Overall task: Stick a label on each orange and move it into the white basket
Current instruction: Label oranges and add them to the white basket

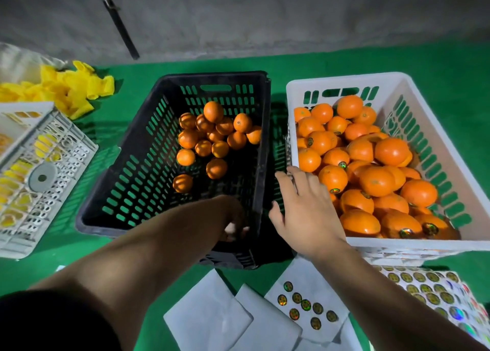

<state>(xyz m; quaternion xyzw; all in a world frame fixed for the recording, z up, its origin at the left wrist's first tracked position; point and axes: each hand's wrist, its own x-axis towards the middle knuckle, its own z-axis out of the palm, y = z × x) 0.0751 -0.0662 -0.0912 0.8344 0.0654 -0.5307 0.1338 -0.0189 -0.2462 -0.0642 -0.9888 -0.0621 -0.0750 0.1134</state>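
Oranges [376, 181], round and dimpled, heaped in white basket [429, 128] of slotted plastic, several bearing small round holographic stickers, print too small to read; a looser cluster of bare ones [212, 138] on the floor of black crate [132, 165] beside it. Left grip [234, 224] deep in the crate's near corner, shadowed, state impossible to tell; right grip [305, 207] spread flat and empty at the basket's rim. Sticker sheets [305, 304] on green surface [138, 250] below.

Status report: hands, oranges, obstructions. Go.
Left hand low inside black crate, grip unclear. Right hand open at white basket rim. Nothing blocking.
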